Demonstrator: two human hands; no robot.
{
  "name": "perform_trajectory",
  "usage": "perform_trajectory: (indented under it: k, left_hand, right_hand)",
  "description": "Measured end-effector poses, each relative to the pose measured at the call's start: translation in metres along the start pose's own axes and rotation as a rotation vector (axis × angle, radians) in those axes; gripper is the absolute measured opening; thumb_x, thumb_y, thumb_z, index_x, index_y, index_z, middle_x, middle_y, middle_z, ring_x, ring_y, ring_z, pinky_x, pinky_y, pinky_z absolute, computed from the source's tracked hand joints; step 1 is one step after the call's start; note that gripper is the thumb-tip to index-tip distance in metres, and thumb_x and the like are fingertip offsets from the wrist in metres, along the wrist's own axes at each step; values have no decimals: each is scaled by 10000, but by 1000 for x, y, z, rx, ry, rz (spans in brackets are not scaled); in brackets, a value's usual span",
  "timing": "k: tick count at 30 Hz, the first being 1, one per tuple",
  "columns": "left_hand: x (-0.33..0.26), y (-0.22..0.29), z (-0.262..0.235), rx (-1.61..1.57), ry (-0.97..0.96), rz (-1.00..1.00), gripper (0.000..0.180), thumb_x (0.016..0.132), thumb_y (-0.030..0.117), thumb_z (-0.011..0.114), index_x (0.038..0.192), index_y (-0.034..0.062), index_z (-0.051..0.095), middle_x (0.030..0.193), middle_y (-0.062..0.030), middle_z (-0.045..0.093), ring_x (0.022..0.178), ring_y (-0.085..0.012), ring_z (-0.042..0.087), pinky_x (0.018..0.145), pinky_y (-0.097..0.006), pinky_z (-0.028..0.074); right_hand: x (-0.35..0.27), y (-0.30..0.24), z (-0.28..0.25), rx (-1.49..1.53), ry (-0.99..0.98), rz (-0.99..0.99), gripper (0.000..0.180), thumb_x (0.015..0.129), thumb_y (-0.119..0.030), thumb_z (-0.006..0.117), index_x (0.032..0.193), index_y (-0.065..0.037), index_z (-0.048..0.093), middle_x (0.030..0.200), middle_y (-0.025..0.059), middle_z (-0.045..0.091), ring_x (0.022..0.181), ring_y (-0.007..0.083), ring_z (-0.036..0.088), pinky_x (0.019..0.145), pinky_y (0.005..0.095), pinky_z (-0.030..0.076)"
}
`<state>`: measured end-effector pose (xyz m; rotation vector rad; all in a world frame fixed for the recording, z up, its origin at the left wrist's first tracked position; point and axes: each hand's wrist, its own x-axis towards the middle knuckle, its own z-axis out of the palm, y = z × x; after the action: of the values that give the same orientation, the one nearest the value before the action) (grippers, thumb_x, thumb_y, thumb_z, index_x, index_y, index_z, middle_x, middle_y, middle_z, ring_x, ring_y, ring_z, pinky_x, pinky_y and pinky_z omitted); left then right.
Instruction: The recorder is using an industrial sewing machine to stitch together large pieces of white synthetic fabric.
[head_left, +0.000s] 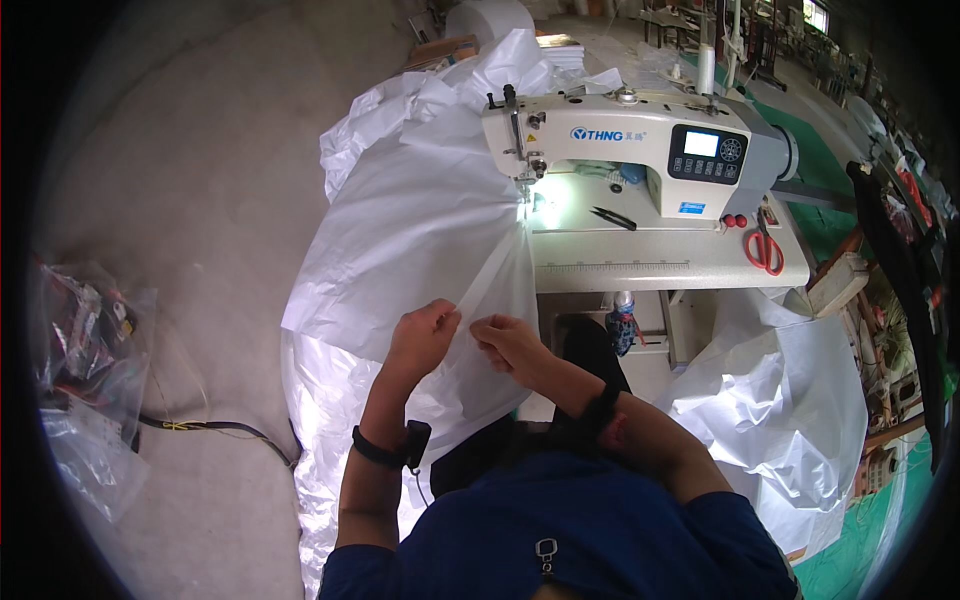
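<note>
White plastic sheeting [420, 230], thin and half transparent, lies in front of the person, draped from the needle area of the sewing machine down over the table edge toward the lap and the floor. The left hand [425, 332] is closed, the fingers curled and pinching a folded edge of this sheeting. The right hand [508, 340] is just beside it, also closed with the fingertips gripping the same edge, so that the 2 hands nearly touch. A narrow folded strip of the sheeting [497, 268] runs tight from the hands up to the needle. Each wrist wears a dark band, and a small black device [417, 437] hangs at the left wrist. On the concrete floor at the left a black cable [215, 428] lies next to a clear bag of mixed items [85, 350]. More white sheeting [780, 400] is piled at the right, under the table edge. Farther away stands the white industrial sewing machine [620, 140] on its pale table [660, 265], with a lit control panel [708, 153]. On the table lie black thread snips [612, 217] and red-handled scissors [764, 248], well apart from each other.
</note>
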<state>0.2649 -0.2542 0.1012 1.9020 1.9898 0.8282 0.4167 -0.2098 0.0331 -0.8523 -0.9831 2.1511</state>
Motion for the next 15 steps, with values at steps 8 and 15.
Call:
perform_trajectory:
  k: [8,15]
  left_hand:
    - [8,-1,-18,-194,-98,39,139,799,147,578,807,9,588,633,-118,556,549,-179,511,555,-300,431]
    - [13,13,-8,-182,-199,109,124,817,121,571,799,-1,583,627,-12,505,604,-75,442,550,-244,396]
  right_hand:
    - [-43,-18,-12,-87,-274,42,104,863,-141,545,878,-53,599,602,-34,429,471,36,352,405,209,244]
    - [-49,-7,10,-124,-343,56,131,879,-167,541,876,-58,615,599,-37,427,466,27,336,410,196,236]
